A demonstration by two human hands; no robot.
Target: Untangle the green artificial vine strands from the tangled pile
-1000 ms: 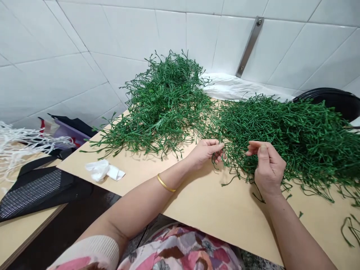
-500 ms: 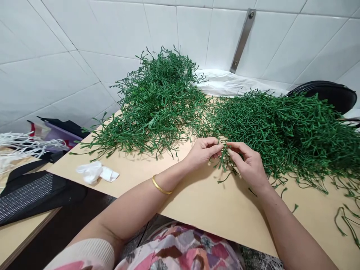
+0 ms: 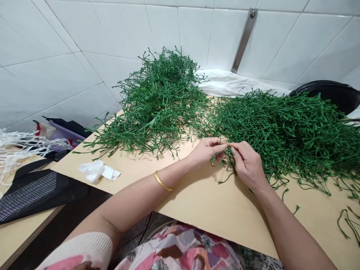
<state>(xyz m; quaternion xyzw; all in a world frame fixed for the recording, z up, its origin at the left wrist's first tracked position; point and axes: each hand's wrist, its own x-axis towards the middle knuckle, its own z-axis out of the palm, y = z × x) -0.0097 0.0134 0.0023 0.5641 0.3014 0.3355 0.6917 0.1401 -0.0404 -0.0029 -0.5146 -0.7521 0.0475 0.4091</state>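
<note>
My left hand pinches a thin green strand between thumb and fingers above the wooden board. Its fingertips meet those of my right hand, which is also closed in a pinch at the strand. The exact bit between the right fingertips is too small to make out. Just beyond the right hand lies a large heap of green strands with small forked or frayed tips. A second heap of green strands rises further left. A few strands hang or lie right below my fingers.
A crumpled white tissue rests on the board near its left edge. White strands and black mesh material lie on a lower surface at left. Behind are white plastic, a black round-edged object and a tiled wall.
My fingertips have drawn together at the strand, and the right fingers have curled in more. The left hand's lower fingers have shifted around the strand. The view has moved slightly.
</note>
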